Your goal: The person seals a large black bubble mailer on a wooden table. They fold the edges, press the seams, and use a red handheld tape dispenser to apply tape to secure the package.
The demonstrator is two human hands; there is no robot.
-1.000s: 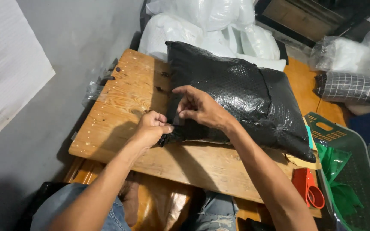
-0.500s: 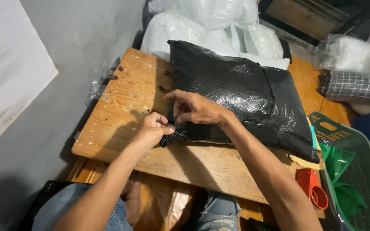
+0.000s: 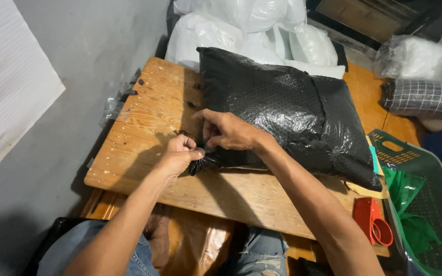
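We are working on a black bubble-wrapped parcel (image 3: 282,112) that is lying flat on a wooden tabletop (image 3: 144,122). The parcel is occupying the far right part of the board, with its near left corner gathered into a bunched tail at the middle of the near half.

Our left hand (image 3: 180,155) is curling its fingers closed around that bunched corner, thumb pressed against the forefinger, pinching the black film. Our right hand (image 3: 228,132) is lying on the parcel just beside the left hand, its fingertips pressed together on the same gathered film; the two hands are almost touching.

At the near right edge of the tabletop, a red tape dispenser (image 3: 372,225) is sitting well apart from the hands. A green plastic basket (image 3: 415,174) is standing to the right of the table, with green film inside it. Beyond the far edge, white plastic-wrapped bundles (image 3: 246,25) are piling up against the parcel. A grid-patterned cushion (image 3: 420,98) is lying at the far right. A grey wall (image 3: 78,51) is running along the left.
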